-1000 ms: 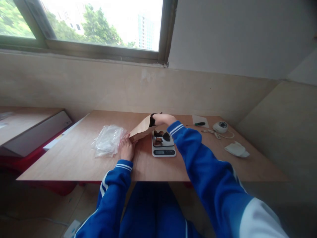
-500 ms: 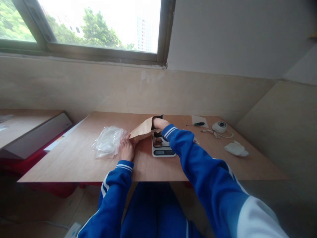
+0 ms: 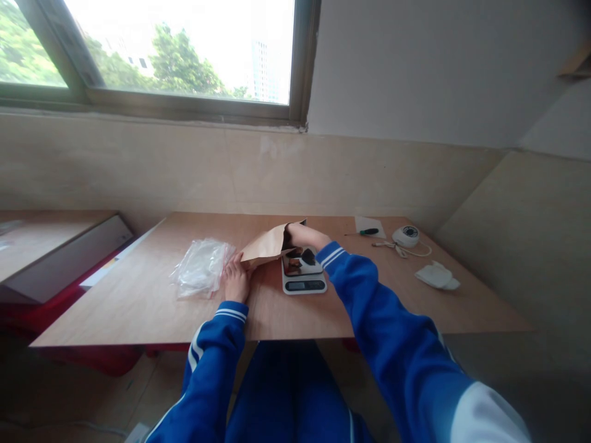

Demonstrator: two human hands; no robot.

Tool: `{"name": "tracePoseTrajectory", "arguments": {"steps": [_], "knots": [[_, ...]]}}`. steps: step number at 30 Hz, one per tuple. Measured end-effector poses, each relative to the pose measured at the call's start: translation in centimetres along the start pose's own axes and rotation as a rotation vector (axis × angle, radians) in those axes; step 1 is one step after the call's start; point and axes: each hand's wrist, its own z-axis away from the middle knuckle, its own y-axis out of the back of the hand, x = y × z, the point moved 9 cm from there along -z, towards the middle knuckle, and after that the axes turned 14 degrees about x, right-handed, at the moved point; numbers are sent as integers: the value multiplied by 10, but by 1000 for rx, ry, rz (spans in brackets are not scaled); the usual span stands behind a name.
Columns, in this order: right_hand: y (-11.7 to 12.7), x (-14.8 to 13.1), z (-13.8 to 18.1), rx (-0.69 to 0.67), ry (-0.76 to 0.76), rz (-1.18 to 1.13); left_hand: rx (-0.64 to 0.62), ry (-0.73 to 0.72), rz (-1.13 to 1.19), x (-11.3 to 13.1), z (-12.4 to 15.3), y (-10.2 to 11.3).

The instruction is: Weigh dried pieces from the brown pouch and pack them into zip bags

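Observation:
A brown paper bag lies tilted over the table, its open mouth facing right. My left hand grips the bag's closed lower end at the left. Into the mouth reaches my right hand; its fingers are hidden inside the bag. Below the mouth stands a white kitchen scale with a small display at its front. Several dark pieces lie on the scale's shiny plate, partly covered by the bag. Just left of my left hand is a stack of clear plastic bags.
On the right of the wooden table are a green-handled screwdriver on white paper, a white dome camera with its cable, and a crumpled white wrapper. Another table stands at the left.
My right hand has drawn back slightly to the right, with more of its back showing outside the bag. More of the scale's plate and dark pieces is visible. My left hand keeps its grip.

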Motion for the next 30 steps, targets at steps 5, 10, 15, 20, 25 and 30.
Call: {"name": "tracePoseTrajectory", "arguments": {"steps": [5,10,15,20,25,30], "knots": [[12,-11,16,-29,-5,12,8,-9,7,1,-1,0],[36,-19,17,97,6,-133,10,7,-9,1,-2,2],[64,-21,19,305,43,-321,-9,22,-93,1,-3,1],[87,2,35,585,-46,-454,-23,-13,-156,1,-3,0],[86,51,68,721,-190,-595,-33,-1,-192,-6,-3,-5],[52,105,122,691,-403,-561,-38,23,-212,-9,-2,-8]]}}
